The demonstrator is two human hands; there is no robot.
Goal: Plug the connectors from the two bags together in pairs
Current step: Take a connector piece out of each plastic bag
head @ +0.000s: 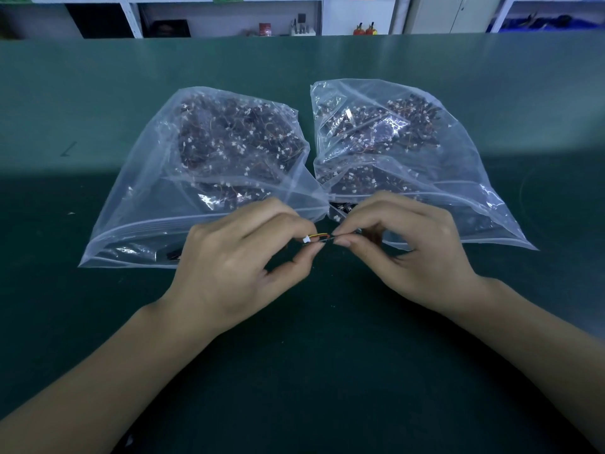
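Two clear zip bags lie side by side on the green table, the left bag (209, 152) and the right bag (409, 142), each full of small white connectors on dark, red and yellow wires. In front of them my left hand (235, 267) pinches a small white connector (307, 239) with short yellow and red wires running to the right. My right hand (415, 250) pinches the other end of that wire piece (330, 238) between thumb and forefinger. What sits under my right fingertips is hidden. Both hands hover just above the table.
The green table mat (311, 371) stretches wide in front of and around the bags. A faint mark (68, 149) shows on the mat at the left. White shelving (229, 18) with small items stands beyond the far edge.
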